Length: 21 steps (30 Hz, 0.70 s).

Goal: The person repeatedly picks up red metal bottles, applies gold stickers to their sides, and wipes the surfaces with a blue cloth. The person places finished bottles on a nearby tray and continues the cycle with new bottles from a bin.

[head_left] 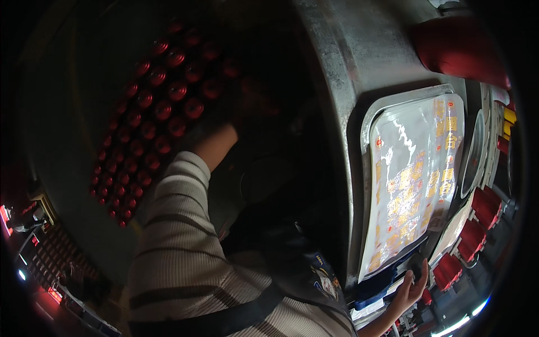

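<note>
My left arm, in a striped knit sleeve, reaches down beside the metal table. My left hand (254,104) is mostly lost in dark shadow, close to rows of red cans (163,109) with shiny round tops. Whether its fingers hold anything cannot be made out. At the lower right, my right hand (411,291) is by the table's near side with its fingers apart, next to a small dark thing (415,262). Beyond it lies a metal tray (368,132) bearing flat, glossy plastic sheets (412,180) printed in gold and red.
The metal table's (342,73) rounded edge runs down the middle. A large red rounded object (460,50) stands at its far end. Several red seat-like shapes (471,238) are along the right. More rows of small items (59,253) show at the far left.
</note>
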Each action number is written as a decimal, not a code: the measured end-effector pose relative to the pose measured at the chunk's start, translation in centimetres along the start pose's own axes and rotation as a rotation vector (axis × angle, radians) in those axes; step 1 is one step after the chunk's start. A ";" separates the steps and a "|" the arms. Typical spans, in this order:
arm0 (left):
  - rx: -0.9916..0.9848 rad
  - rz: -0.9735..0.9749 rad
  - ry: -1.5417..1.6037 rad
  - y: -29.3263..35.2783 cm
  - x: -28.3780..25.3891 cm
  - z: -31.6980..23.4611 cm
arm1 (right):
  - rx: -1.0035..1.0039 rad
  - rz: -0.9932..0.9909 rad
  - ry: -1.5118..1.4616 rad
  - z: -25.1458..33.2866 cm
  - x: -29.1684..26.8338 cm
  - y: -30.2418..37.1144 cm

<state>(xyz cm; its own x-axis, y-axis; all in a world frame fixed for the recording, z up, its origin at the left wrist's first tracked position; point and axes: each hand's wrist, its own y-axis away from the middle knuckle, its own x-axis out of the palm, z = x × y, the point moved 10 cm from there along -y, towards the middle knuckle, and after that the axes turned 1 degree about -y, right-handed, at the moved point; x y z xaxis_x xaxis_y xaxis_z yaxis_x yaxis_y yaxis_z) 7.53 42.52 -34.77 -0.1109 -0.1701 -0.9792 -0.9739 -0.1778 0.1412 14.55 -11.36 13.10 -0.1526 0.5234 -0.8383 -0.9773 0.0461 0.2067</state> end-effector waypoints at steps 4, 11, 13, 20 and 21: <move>0.114 -0.216 0.148 0.6 2.1 -2.5 | -0.032 -0.019 -0.012 1.0 0.2 0.3; -0.211 0.043 0.494 -0.4 8.4 -0.9 | -0.006 0.031 -0.097 -0.4 0.7 -0.3; -0.201 0.112 0.505 -0.8 7.3 -1.8 | 0.021 0.028 -0.065 -1.5 0.5 0.2; -0.038 -0.004 0.324 -1.2 5.4 -2.9 | -0.016 0.017 -0.105 -1.1 0.5 -0.2; -0.015 -0.022 0.303 -1.2 4.8 -3.2 | -0.028 0.004 -0.098 -1.2 0.4 0.0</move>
<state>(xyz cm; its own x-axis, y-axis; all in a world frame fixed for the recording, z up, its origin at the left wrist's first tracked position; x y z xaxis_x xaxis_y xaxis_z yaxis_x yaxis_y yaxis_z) 8.78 38.80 -39.13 -0.0233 -0.4473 -0.8941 -0.9722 -0.1983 0.1245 14.35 -12.15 12.17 -0.1429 0.6042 -0.7839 -0.9806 0.0209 0.1949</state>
